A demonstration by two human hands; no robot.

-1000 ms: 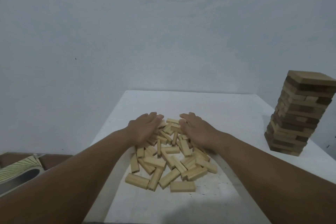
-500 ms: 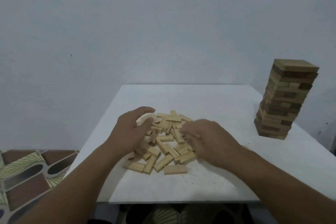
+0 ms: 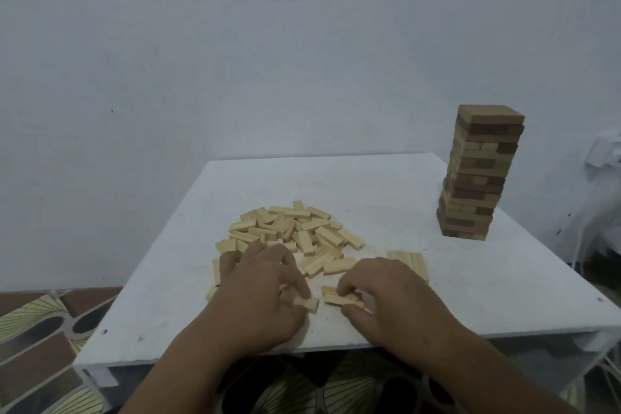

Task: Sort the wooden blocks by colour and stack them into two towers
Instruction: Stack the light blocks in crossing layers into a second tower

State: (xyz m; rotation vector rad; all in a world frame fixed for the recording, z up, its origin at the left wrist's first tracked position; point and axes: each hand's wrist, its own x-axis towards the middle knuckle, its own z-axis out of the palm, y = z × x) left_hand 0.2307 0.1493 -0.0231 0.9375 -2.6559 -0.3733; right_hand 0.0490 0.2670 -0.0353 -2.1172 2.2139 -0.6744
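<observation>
A loose pile of light wooden blocks (image 3: 295,232) lies in the middle of the white table (image 3: 386,198). A tower of mixed light and dark blocks (image 3: 477,175) stands at the far right. A flat row of light blocks (image 3: 411,262) lies right of the pile. My left hand (image 3: 258,292) rests near the pile's front edge, fingers pinched on one light block (image 3: 307,303). My right hand (image 3: 386,296) is beside it, fingers closed on two light blocks (image 3: 339,296) on the table.
The table's front edge (image 3: 336,346) runs just under my wrists. A patterned floor (image 3: 37,343) shows at lower left and beneath the table. A pale wall (image 3: 302,77) stands close behind the table.
Both hands have drawn back from the pile towards the table's front edge and closed on blocks. The view has pulled back and shifted, and a flat row of blocks now shows at the right.
</observation>
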